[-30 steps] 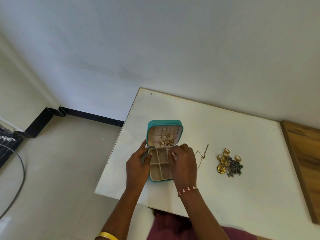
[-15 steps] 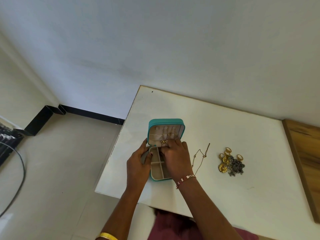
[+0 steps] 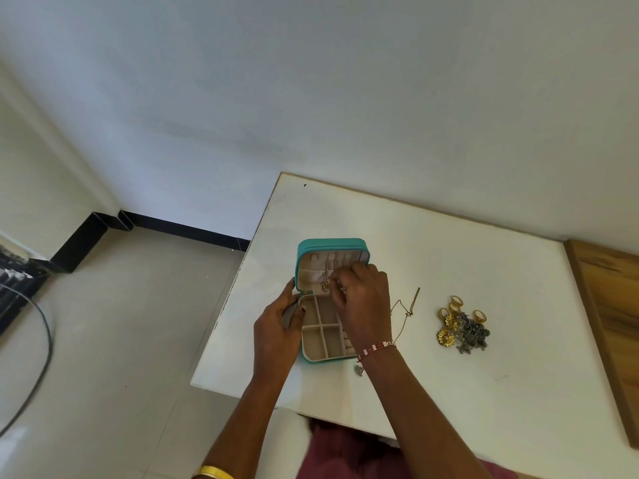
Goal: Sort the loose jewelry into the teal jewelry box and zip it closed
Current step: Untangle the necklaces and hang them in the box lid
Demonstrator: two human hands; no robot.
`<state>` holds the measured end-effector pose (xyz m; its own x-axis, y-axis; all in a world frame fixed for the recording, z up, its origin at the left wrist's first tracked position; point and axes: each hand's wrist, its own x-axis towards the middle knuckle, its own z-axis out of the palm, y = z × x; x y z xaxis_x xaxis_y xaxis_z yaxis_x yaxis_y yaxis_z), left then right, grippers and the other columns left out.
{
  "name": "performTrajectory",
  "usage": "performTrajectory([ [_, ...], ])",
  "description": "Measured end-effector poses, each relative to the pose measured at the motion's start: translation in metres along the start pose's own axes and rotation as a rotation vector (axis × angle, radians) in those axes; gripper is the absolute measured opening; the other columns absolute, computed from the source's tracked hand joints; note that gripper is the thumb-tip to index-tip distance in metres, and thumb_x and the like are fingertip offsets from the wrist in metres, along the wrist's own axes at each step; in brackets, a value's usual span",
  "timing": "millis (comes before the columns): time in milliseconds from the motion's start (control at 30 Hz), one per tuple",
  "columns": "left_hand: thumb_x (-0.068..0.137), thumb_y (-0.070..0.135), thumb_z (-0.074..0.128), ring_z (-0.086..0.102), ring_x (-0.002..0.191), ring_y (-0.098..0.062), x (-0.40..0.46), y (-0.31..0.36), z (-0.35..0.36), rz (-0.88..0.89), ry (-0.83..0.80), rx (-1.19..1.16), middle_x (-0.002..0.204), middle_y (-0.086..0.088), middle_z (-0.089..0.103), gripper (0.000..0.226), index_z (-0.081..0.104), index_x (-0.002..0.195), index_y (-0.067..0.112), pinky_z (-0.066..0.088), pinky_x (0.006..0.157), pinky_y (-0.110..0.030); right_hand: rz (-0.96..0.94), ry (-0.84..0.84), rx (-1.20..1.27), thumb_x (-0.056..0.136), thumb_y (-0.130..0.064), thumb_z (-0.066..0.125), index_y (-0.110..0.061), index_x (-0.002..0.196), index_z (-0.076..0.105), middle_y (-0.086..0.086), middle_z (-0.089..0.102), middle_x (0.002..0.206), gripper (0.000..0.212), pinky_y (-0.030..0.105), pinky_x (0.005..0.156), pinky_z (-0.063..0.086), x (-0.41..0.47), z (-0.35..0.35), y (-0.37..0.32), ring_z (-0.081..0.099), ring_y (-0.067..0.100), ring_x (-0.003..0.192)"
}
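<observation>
Fingers (image 3: 340, 288) of the right hand (image 3: 363, 302) curl at the lid lining of the teal jewelry box (image 3: 328, 299), pinching at a thin gold necklace (image 3: 325, 280) that hangs inside the upright lid; exact grip too small to confirm. Left hand (image 3: 276, 326) grips the box's left edge near the hinge, thumb over the rim of the tray. Box sits open near the left edge of the white table (image 3: 449, 392), divided tray compartments visible. Loose chain (image 3: 406, 311) lies on the table just right of the right hand. Pile of rings and earrings (image 3: 461, 326) sits further right, well apart from the box. Beaded bracelet (image 3: 375, 349) on the right wrist, gold bangle (image 3: 212, 472) on the left forearm.
</observation>
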<state>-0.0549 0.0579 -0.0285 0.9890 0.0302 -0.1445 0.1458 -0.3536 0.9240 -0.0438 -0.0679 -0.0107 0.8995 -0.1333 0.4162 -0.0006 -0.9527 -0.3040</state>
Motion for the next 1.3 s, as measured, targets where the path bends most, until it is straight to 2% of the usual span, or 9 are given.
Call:
performTrajectory([
  [133,0.09,0.014,0.053,0.053,0.091,-0.007,0.0,-0.002,0.0,0.005,0.001,0.02,0.111,-0.005,0.065,0.045,0.044,0.134,0.016,0.034,0.073,0.004,-0.047,-0.033,-0.066,0.069,-0.017,0.077,-0.015,0.076,0.071,0.003,0.066,0.075,0.009,0.026,0.063,0.04,-0.009,0.007,0.011,0.059,0.024,0.065],
  [233,0.09,0.015,0.053,0.053,0.093,-0.007,0.0,-0.002,0.0,-0.004,-0.003,0.034,0.112,-0.005,0.064,0.045,0.043,0.134,0.017,0.034,0.085,-0.008,-0.012,-0.036,-0.002,0.082,-0.027,0.053,-0.016,0.083,0.072,0.002,0.068,0.079,0.022,0.027,0.062,0.043,-0.016,0.004,0.011,0.058,0.023,0.065],
  [433,0.091,0.017,0.051,0.051,0.093,-0.006,0.0,0.002,-0.001,-0.023,-0.021,0.039,0.114,-0.004,0.064,0.045,0.042,0.135,0.017,0.033,0.083,-0.01,0.135,0.006,0.149,0.077,-0.011,0.062,-0.011,0.086,0.07,0.007,0.063,0.073,0.013,0.025,0.061,0.04,-0.023,-0.006,0.01,0.055,0.023,0.066],
  [567,0.091,0.014,0.051,0.051,0.098,-0.005,0.0,0.003,-0.002,-0.036,-0.052,0.011,0.116,-0.002,0.063,0.045,0.041,0.135,0.019,0.032,0.076,0.005,0.301,0.064,0.274,0.076,0.001,0.068,-0.008,0.085,0.07,0.006,0.061,0.071,0.013,0.012,0.063,0.034,-0.037,-0.02,0.02,0.052,0.018,0.065],
  [667,0.091,0.014,0.051,0.056,0.11,-0.013,-0.002,0.005,-0.004,-0.047,-0.062,-0.006,0.122,-0.003,0.061,0.045,0.042,0.135,0.019,0.035,0.085,-0.007,0.458,0.077,0.386,0.079,0.0,0.066,-0.008,0.086,0.069,0.003,0.061,0.077,0.011,0.018,0.063,0.045,-0.052,-0.029,0.025,0.055,0.015,0.066],
  [767,0.091,0.011,0.051,0.051,0.122,-0.021,-0.011,0.009,-0.007,-0.101,-0.034,-0.061,0.132,-0.007,0.054,0.044,0.043,0.135,0.017,0.036,0.091,-0.02,0.555,0.042,0.476,0.08,0.0,0.065,-0.006,0.088,0.07,0.003,0.064,0.083,0.011,0.003,0.069,0.043,-0.066,-0.034,0.024,0.057,0.008,0.072],
  [933,0.091,0.005,0.05,0.052,0.113,-0.013,-0.046,0.019,-0.008,-0.109,0.118,-0.15,0.127,-0.003,0.056,0.035,0.053,0.125,0.013,0.036,0.092,-0.02,0.667,0.014,0.44,0.081,-0.003,0.065,-0.006,0.089,0.07,0.006,0.067,0.084,0.01,-0.004,0.066,0.036,-0.086,-0.046,0.031,0.058,0.013,0.074],
  [1100,0.089,0.004,0.052,0.054,0.1,-0.008,-0.078,0.024,0.003,-0.048,0.211,-0.165,0.109,0.006,0.058,0.028,0.06,0.11,0.02,0.044,0.087,-0.02,0.749,-0.059,0.403,0.083,-0.006,0.062,-0.005,0.092,0.069,0.01,0.067,0.087,0.011,0.001,0.062,0.036,-0.11,-0.057,0.039,0.056,0.015,0.074],
  [1300,0.089,0.007,0.053,0.056,0.089,-0.001,-0.098,0.022,0.019,0.08,0.069,-0.035,0.106,0.006,0.06,0.021,0.063,0.105,0.016,0.042,0.073,-0.001,0.63,-0.171,0.3,0.085,-0.004,0.059,-0.004,0.104,0.067,0.016,0.064,0.095,0.021,0.022,0.078,0.039,-0.13,-0.057,0.038,0.059,0.028,0.089],
])
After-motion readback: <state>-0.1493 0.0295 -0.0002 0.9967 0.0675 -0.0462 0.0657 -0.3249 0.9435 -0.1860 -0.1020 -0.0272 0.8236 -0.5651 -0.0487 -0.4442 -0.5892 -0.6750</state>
